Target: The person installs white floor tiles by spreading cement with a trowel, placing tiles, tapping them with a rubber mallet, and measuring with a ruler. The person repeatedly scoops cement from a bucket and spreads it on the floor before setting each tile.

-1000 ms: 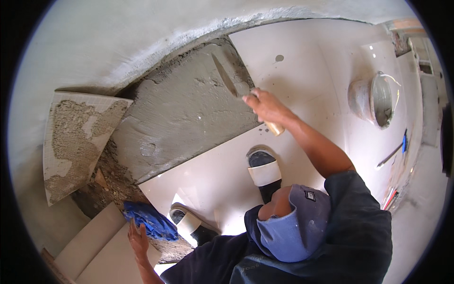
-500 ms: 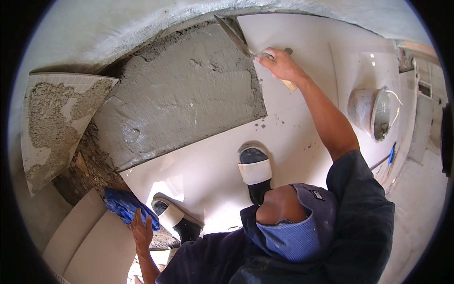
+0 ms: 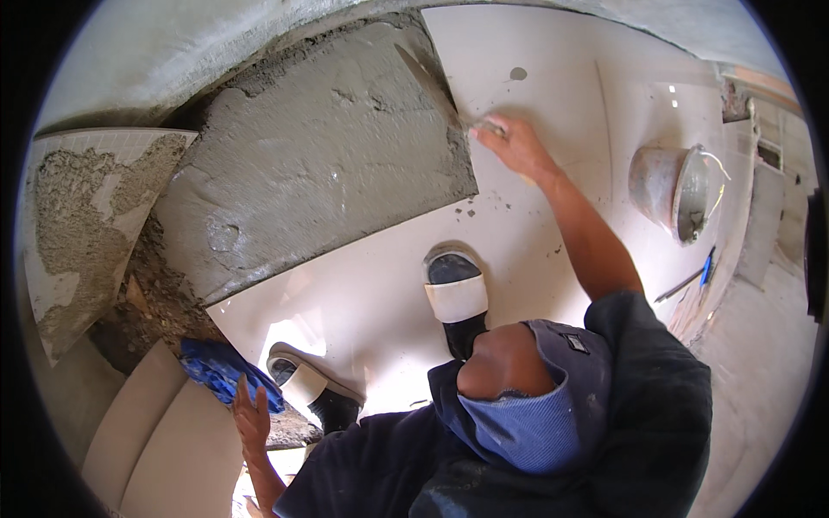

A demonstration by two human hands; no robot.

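My right hand is wrapped around the handle of a trowel. The trowel's long blade lies along the right edge of a wet grey mortar bed, where the bed meets a pale tile. Most of the handle is hidden by my fingers. Down at the lower left, my left hand holds nothing, with its fingers apart. It hovers beside a crumpled blue plastic bag; I cannot tell whether they touch.
A tile with mortar on its back leans at left. Several pale tiles stand lower left. A mortar-stained bucket sits at right, near a blue-handled tool. A grey mortar blob spots the tile. My sandalled feet rest on tiles.
The trowel has moved down along the mortar's right edge, toward me. The grey blob beside my right hand is now uncovered. The whole view has shifted slightly; my left hand stays low.
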